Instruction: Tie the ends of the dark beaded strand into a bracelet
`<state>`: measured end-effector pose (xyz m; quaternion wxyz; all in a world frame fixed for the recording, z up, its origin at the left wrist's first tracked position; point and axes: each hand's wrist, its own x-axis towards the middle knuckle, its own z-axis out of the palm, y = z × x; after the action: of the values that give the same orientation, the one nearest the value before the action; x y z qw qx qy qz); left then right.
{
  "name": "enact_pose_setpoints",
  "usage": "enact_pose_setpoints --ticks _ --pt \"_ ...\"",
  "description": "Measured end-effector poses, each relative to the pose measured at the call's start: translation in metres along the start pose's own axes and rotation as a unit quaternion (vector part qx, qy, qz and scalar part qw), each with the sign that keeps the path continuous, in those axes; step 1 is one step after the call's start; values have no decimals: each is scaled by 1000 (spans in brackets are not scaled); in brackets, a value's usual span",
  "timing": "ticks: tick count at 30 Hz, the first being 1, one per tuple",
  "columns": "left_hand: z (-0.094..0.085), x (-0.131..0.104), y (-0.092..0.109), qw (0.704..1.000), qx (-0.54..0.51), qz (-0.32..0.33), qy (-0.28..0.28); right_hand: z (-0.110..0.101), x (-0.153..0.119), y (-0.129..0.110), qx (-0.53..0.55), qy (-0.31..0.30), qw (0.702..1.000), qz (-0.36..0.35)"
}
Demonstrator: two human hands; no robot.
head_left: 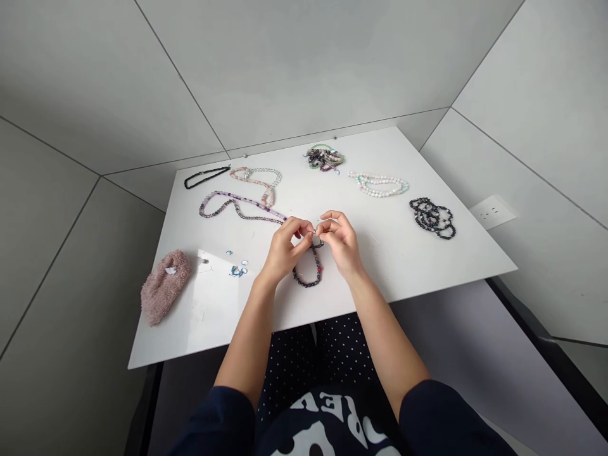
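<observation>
Tabletop (394, 253), white, bead strand (318, 271), grey panelled walls (323, 69)

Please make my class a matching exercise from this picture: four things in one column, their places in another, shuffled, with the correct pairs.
Things
1. Fuzzy pink item
2. Dark bead loop
3. Wall socket
4. Black bead bundle

Places
A. In the middle, by the left hand and right hand
B. Right side of the table
C. Left side of the table
D. Beyond the table's right edge

Pairs: 1-C, 2-A, 3-D, 4-B
</observation>
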<state>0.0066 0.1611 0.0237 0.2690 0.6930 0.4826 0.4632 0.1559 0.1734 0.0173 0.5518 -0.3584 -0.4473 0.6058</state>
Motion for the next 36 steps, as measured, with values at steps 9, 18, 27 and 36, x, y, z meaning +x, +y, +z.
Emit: enact_pose_setpoints --ticks 9,18,27,36 --pt "-12 1 8 933 -263 -183 -164 -1 0 0 56 -40 997 21" --pt "-16 1 4 874 -369 -287 -134 -1 -2 5 16 -53 998 -26" --pt "-13 3 5 877 -365 -302 -76 2 -5 7 -186 -4 969 -161" --pt "-8 1 -1 899 -337 -272 -66 4 -5 7 -215 18 963 -163"
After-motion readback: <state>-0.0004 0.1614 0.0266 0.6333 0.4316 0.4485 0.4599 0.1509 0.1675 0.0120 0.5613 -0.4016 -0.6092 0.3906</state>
